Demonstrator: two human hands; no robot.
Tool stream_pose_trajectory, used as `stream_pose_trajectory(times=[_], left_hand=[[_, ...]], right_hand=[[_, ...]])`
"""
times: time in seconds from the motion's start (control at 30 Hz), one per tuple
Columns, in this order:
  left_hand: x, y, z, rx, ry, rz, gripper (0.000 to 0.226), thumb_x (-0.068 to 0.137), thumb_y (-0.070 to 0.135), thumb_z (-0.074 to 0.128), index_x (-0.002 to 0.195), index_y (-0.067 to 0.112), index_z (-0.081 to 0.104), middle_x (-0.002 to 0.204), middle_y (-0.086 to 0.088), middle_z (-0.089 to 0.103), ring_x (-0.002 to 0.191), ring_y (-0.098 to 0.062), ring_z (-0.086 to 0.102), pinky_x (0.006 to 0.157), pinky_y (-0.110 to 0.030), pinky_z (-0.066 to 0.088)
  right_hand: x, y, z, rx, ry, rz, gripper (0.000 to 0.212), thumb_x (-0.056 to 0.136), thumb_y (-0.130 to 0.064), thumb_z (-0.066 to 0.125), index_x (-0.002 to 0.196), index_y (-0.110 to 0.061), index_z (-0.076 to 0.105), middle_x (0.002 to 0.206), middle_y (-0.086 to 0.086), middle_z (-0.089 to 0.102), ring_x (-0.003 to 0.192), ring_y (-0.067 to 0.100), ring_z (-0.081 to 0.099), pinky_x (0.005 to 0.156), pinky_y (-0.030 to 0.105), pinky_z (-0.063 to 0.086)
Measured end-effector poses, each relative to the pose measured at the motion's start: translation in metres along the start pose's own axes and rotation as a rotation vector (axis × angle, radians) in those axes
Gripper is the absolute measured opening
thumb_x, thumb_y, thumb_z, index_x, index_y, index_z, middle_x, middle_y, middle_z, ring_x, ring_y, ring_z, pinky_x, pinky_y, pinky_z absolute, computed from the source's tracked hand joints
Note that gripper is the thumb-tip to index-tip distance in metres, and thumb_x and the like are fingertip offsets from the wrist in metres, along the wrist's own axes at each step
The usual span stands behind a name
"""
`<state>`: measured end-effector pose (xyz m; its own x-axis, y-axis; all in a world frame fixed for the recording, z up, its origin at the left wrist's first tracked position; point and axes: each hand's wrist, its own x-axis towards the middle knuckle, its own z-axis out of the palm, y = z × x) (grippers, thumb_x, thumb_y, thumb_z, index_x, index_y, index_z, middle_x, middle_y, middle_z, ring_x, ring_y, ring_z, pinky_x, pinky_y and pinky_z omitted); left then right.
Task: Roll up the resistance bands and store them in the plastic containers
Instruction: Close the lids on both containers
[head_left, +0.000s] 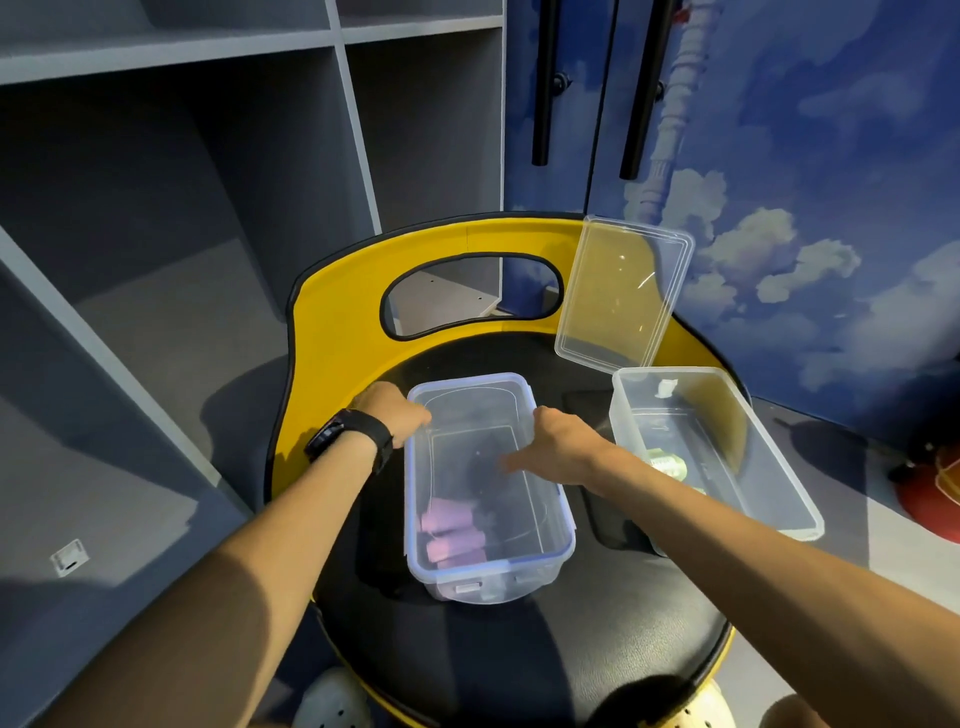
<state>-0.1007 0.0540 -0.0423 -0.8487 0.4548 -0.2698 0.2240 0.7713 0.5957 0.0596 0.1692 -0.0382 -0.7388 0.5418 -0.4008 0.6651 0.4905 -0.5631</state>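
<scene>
Two hands (392, 410) (558, 441) on lidded container (488, 571)

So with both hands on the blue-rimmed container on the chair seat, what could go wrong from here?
1. The second container overhangs the seat's right edge; the right forearm passes close beside it, so a nudge might tip it off.
2. The loose lid only leans against the yellow chair back and could slide down.
3. The blue-rimmed container has no lid on, so tilting it could spill the pink rolled bands.
</scene>
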Motion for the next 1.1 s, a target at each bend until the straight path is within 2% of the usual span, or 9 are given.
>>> stream_pose_trajectory(times=[0.13,0.3,0.43,0.53,0.63,0.7,0.77,0.93,1.1], left_hand=[[0.005,-0.008,0.002,-0.334,-0.051,-0.103,0.023,0.081,0.011,0.074,0.1,-0.001,0.069,0.104,-0.018,0.071,0.094,-0.031,0.07,0.087,-0.043,0.058],[0.006,-0.012,0.004,-0.406,-0.062,-0.11,0.01,0.083,0.008,0.073,0.081,0.006,0.064,0.108,-0.018,0.07,0.099,-0.032,0.069,0.091,-0.045,0.055],[0.008,-0.012,0.005,-0.368,-0.055,-0.089,0.017,0.083,0.01,0.073,0.096,0.0,0.069,0.106,-0.018,0.071,0.097,-0.031,0.069,0.089,-0.044,0.056],[0.012,-0.012,0.003,-0.268,-0.057,-0.069,0.02,0.082,0.017,0.073,0.092,0.001,0.069,0.098,-0.016,0.071,0.092,-0.03,0.07,0.085,-0.043,0.058],[0.009,-0.004,0.003,0.041,0.005,0.05,0.02,0.081,0.029,0.066,0.078,0.009,0.061,0.084,-0.013,0.063,0.079,-0.027,0.061,0.069,-0.034,0.05],[0.009,0.003,0.008,0.15,0.01,0.154,0.029,0.086,0.027,0.061,0.111,0.013,0.063,0.113,-0.011,0.062,0.105,-0.027,0.058,0.084,-0.035,0.047],[0.009,0.011,0.014,0.195,0.011,0.259,0.054,0.09,0.025,0.058,0.141,0.013,0.045,0.146,-0.007,0.045,0.133,-0.026,0.043,0.106,-0.037,0.039],[0.013,0.021,0.032,0.381,-0.004,0.388,0.052,0.095,0.032,0.047,0.144,0.019,0.039,0.152,-0.002,0.039,0.139,-0.024,0.035,0.112,-0.04,0.03],[0.017,0.023,0.042,0.472,-0.041,0.393,0.065,0.094,0.056,0.039,0.15,0.023,0.028,0.156,-0.003,0.031,0.144,-0.025,0.026,0.116,-0.044,0.022]], right_hand=[[0.008,0.002,0.0,0.156,0.03,0.094,0.054,0.074,-0.024,0.084,0.118,-0.007,0.059,0.115,0.009,0.065,0.098,0.024,0.063,0.085,0.033,0.054],[0.016,0.006,0.0,0.28,0.013,0.155,0.064,0.059,-0.02,0.092,0.116,-0.011,0.063,0.112,0.008,0.068,0.099,0.027,0.067,0.085,0.04,0.057],[0.015,0.008,-0.004,0.258,-0.009,0.107,0.056,0.064,-0.023,0.09,0.112,-0.011,0.063,0.11,0.005,0.068,0.097,0.025,0.066,0.083,0.035,0.055],[0.007,0.006,-0.009,0.089,-0.025,0.022,0.05,0.076,-0.032,0.081,0.116,-0.014,0.059,0.11,0.003,0.064,0.097,0.021,0.061,0.08,0.03,0.05],[0.002,0.0,-0.006,-0.19,0.009,-0.073,0.065,0.081,-0.039,0.073,0.136,-0.013,0.047,0.132,0.011,0.05,0.12,0.028,0.049,0.096,0.037,0.047],[-0.003,-0.004,-0.003,-0.349,0.038,-0.236,0.073,0.086,-0.038,0.068,0.145,-0.014,0.035,0.147,0.013,0.034,0.135,0.032,0.031,0.108,0.041,0.036],[-0.014,-0.01,-0.002,-0.419,-0.02,-0.428,0.078,0.088,-0.042,0.066,0.15,-0.016,0.027,0.157,0.009,0.021,0.144,0.029,0.019,0.116,0.041,0.027],[-0.046,-0.015,0.007,-0.609,-0.28,-0.548,0.1,0.079,-0.062,0.066,0.155,-0.022,0.014,0.164,-0.004,0.006,0.15,0.019,0.001,0.123,0.045,0.011],[-0.044,-0.004,0.019,-0.7,-0.243,-0.598,0.103,0.08,-0.061,0.066,0.156,-0.023,0.008,0.165,-0.003,0.0,0.151,0.021,-0.006,0.121,0.046,0.003]])
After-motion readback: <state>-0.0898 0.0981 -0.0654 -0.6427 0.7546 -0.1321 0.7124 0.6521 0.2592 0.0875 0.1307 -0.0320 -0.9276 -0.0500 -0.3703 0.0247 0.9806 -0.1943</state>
